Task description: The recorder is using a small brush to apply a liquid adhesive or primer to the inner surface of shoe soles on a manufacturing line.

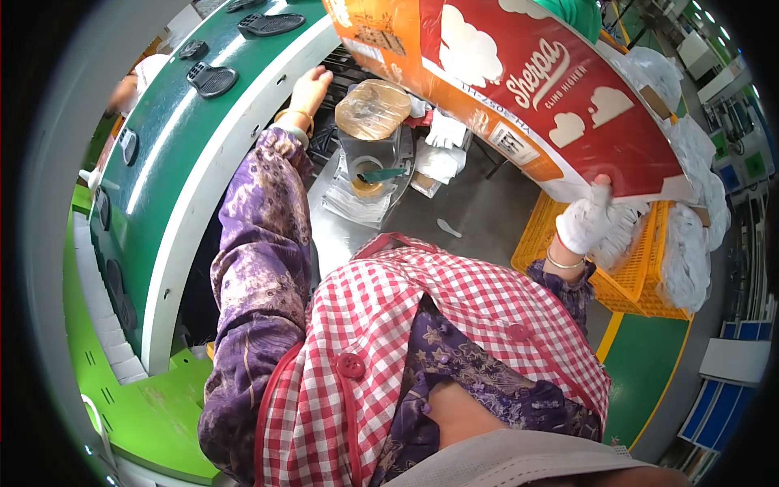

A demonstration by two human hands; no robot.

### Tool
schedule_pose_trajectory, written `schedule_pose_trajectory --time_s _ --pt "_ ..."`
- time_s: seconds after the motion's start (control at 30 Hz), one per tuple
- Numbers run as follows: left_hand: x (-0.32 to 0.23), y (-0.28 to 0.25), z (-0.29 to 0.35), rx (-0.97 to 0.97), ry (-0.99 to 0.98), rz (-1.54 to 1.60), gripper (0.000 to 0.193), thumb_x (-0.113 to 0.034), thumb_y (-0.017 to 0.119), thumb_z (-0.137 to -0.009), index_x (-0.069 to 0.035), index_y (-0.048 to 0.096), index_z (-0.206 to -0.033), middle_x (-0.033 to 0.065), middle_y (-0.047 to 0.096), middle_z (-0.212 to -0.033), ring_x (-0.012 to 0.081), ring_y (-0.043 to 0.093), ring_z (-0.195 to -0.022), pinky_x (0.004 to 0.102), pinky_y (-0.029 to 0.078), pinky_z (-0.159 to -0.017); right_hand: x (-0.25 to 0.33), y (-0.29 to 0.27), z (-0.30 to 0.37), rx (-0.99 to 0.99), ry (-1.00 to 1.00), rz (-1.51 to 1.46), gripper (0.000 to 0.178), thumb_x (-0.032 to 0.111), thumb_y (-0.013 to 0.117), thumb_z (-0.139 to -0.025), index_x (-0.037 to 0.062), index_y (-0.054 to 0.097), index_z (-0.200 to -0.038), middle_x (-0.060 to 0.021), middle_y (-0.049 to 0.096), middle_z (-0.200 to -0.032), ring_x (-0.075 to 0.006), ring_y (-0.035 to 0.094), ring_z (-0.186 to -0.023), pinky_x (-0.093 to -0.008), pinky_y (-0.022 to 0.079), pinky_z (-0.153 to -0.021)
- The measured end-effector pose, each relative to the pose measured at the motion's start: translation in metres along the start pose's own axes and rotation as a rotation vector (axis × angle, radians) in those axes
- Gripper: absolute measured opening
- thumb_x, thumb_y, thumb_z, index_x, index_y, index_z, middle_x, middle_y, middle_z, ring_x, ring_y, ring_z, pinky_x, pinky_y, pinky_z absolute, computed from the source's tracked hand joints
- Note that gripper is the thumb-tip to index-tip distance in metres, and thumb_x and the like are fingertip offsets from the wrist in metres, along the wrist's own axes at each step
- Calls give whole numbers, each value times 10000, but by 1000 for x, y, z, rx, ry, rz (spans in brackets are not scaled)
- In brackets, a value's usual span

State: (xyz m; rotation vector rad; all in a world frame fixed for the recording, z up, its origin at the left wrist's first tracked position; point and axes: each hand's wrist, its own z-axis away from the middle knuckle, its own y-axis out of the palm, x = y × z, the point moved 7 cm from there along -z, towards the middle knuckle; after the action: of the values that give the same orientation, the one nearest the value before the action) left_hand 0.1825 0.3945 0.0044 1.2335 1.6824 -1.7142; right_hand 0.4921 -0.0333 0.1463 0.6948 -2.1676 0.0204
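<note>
Had at far left a curved green conveyor belt (174, 122) with a white edge, carrying black shoe soles (213, 79), and beyond, a co-worker's blurred hand (123, 95). Stretched the bare left hand (308, 93) forward in a purple patterned sleeve (264, 235), near the belt's white edge, with fingers close together and loosely bent; could not tell whether pinching anything. Faced, in the middle, a pale grey surface (331, 241) bearing a see-through tan roll (373, 109), a tape roll (367, 188) with a green piece across, white papers (353, 209) and crumpled white cloths (445, 134). Wore a red-and-white checked apron (324, 390). Held up, above and right of all this, a large tilted cardboard box (503, 97), red with white clouds on the broad face, orange along the side. Gripped the lower edge, toward the right end, with the right hand (583, 226) in a white glove, pressing one bare fingertip on the red face, other fingers mostly hidden. Had below the box, at right, a yellow crate (641, 280) beside clear plastic bags (688, 268).
</note>
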Motion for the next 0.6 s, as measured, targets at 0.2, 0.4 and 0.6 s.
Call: schedule_pose_trajectory --time_s 0.2,0.4,0.6 --pt "38 32 54 12 -259 112 759 -452 609 -781 76 394 -1282 244 456 -1286 301 445 -1210 323 352 -994 -25 27 2 -6 96 -137 343 71 625 -839 -52 527 -1144 -78 562 -1118 -149 512 -957 -278 394 -867" --pt "77 33 145 -88 -424 313 607 -242 552 -818 40 360 -1321 188 392 -1363 271 360 -1273 321 277 -1037 -37 38 10 -31 99 -187 263 51 633 -833 -50 579 -1069 -57 600 -1043 -119 533 -881 -252 415 -812" --pt "156 41 253 -243 -610 289 561 -143 548 -766 35 415 -1281 179 448 -1308 275 424 -1199 332 328 -984 -49 45 19 -22 124 -189 198 56 656 -817 -31 617 -990 -38 625 -947 -95 536 -812 -235 433 -747"
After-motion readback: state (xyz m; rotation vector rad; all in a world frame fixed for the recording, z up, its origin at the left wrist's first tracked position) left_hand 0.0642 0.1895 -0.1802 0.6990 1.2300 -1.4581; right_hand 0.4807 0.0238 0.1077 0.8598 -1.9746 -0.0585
